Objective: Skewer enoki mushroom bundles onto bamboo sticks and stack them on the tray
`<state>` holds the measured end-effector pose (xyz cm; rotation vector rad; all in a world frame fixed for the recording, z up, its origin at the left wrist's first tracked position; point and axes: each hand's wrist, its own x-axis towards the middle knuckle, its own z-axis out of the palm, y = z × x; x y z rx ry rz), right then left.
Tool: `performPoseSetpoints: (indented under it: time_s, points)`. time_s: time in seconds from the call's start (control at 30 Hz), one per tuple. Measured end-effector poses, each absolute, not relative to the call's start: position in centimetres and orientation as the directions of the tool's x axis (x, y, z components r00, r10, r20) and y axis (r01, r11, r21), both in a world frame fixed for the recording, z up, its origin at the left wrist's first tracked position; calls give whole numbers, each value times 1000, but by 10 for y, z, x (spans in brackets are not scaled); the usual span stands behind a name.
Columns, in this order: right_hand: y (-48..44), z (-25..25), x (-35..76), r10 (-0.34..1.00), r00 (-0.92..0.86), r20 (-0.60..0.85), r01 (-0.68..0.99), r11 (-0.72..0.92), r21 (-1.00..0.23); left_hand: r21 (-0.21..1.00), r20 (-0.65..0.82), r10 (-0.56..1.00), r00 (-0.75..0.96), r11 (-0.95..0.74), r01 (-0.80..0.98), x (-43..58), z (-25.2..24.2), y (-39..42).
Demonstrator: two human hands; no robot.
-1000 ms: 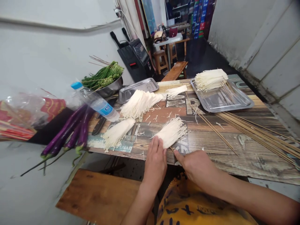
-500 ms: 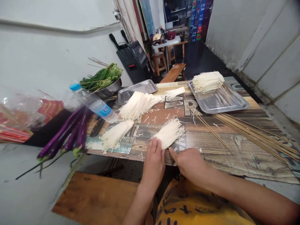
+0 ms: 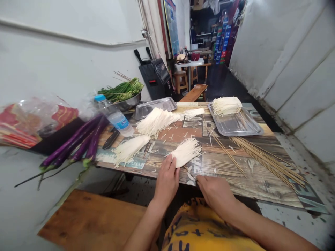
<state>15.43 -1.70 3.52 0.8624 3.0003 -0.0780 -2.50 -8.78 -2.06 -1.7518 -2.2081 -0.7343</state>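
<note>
Head view, nearest: yellow clothing and a plain wooden seat, both below the near edge of the surface.
Right hand: the right hand is at that edge, fingers curled and drawn together; whether it pinches anything, I cannot tell.
Left hand: the left hand lies over the near end of a bundle of enoki mushrooms, fingers stretched out and side by side, pressing on top; no grip around it shows.
Enoki bundle: the white bundle lies on the surface in front of both hands, its loose tips fanned away to the right.
Thin stick: something slender seems to run between bundle and right hand, too small to be sure. If it is a pointed stick, a crooked push could prick the left fingertips or split the stems; too light a press could let the bundle roll.
Eggplants: these purple eggplants jut past the left edge, so a knock could tip them off.
Knife: its dark handle lies just beside the bottle; a careless reach there could topple the bottle.
Bamboo sticks: a loose fan on the right; a sleeve or forearm brushing it could scatter it.
Farther enoki: a larger heap stands beyond the bundle.
Far tray: more enoki rests in the right-hand tray.
</note>
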Motion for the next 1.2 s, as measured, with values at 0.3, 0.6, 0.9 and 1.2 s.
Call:
performPoseSetpoints:
  time_s: [0.3, 0.6, 0.9, 1.2]
  points:
    - [-19, 32, 173, 502, -858, -114, 509, 860, -46, 239, 429, 858, -282, 193, 951, -29, -20, -86]
    - [-14, 33, 150, 450, -877, -168, 470, 877, -103, 284, 411, 878, -246, 133, 949, -34, -15, -87]
    - [25, 87, 154, 595, -803, 29, 588, 799, -123, 368, 613, 729, -305, 77, 926, -37, -13, -74]
    - [153, 144, 163, 735, -614, 286, 678, 677, -286, 166, 573, 788, -226, 159, 973, -44, -34, -55]
